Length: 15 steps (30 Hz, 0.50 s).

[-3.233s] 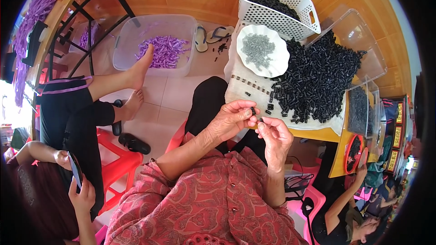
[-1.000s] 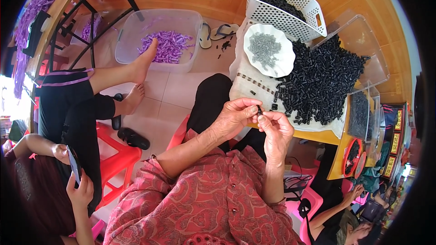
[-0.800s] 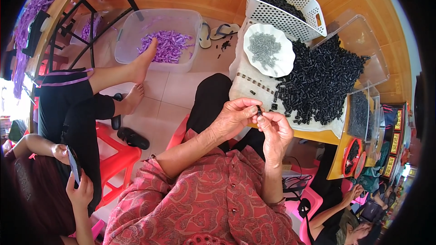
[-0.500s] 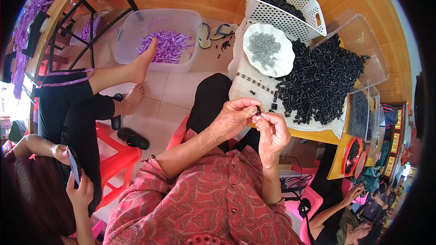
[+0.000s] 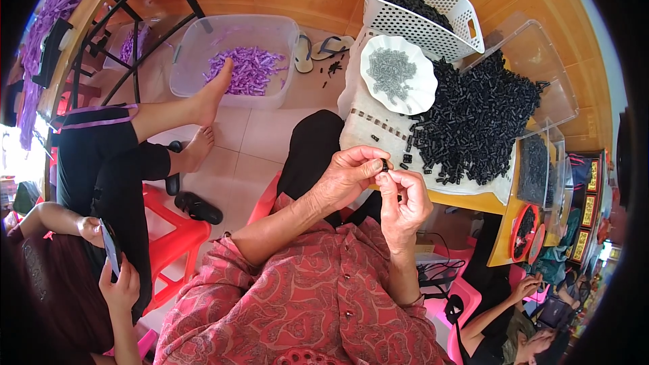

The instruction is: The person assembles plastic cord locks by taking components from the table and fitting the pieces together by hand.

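Note:
A small black plastic piece (image 5: 385,165) is held up between my two hands, just off the near-left edge of the table. My left hand (image 5: 346,179) pinches it between thumb and index finger. From the other side, the thumb and index finger of my right hand (image 5: 404,204) close on the same piece, the other fingers curled. Beyond my hands, a few similar loose pieces (image 5: 407,159) lie on a pale cloth (image 5: 358,125). A large heap of black pieces (image 5: 473,122) spreads to the right. Behind it, a white scalloped dish (image 5: 427,88) holds small clear pieces (image 5: 391,73).
A white perforated basket (image 5: 466,37) with black pieces stands at the back. Clear plastic boxes (image 5: 554,88) border the heap. A floor tub (image 5: 186,74) holds purple pieces. At left, a seated person (image 5: 101,162) holds a phone (image 5: 110,247) near a red stool (image 5: 179,233).
Both hands stay in nearly the same place around the black piece. My right fingers have shifted slightly on it. The view has moved a touch.

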Motion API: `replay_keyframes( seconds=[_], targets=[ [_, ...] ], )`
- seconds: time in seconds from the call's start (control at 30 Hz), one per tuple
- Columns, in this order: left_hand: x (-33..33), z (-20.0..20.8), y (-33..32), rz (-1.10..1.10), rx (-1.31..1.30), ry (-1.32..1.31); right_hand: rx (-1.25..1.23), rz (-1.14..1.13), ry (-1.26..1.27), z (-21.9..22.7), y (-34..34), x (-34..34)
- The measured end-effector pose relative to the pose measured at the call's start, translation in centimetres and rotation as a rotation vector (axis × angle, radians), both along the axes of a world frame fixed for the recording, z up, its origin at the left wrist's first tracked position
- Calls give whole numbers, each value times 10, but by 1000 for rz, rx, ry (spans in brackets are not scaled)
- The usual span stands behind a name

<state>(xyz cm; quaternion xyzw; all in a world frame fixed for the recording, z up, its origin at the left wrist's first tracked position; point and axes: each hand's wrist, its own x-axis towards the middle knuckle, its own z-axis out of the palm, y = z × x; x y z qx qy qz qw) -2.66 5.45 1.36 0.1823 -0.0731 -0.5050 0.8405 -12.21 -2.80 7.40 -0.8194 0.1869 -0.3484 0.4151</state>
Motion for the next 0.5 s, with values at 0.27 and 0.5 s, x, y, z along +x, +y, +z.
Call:
replay_keyframes(
  seconds=[0.27, 0.5],
  targets=[
    [-3, -1, -3, -48, -119, 191, 175, 20, -57, -2, 3, -1],
    [-1, 3, -1, -35, -100, 160, 150, 13, -51, -1, 3, 1]
  ],
)
